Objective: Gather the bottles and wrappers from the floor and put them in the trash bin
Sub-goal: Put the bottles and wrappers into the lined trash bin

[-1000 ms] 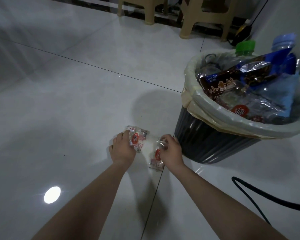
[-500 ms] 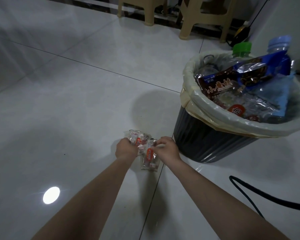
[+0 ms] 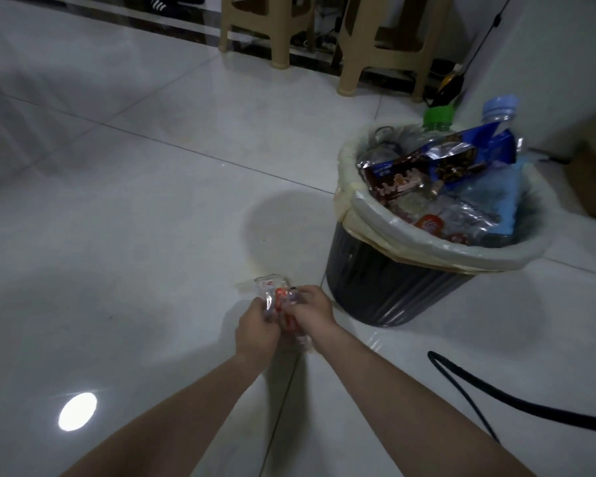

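Two clear wrappers [image 3: 278, 301] with orange print sit bunched low over the tile floor [image 3: 117, 218]; left hand [image 3: 257, 330] and right hand [image 3: 312, 309] both pinch them; stuffed trash bin [image 3: 393, 287] just beside, right.

Dim, bluish indoor light. A bright oval glare spot [image 3: 77, 411] reflects off the glossy white tiled floor [image 3: 117, 201] at lower left. A soft round shadow [image 3: 283, 228] falls left of the dark ribbed plastic bin [image 3: 386, 290]. The clear crinkled plastic wrappers [image 3: 272, 293] look smeared; frame edges bow outward.
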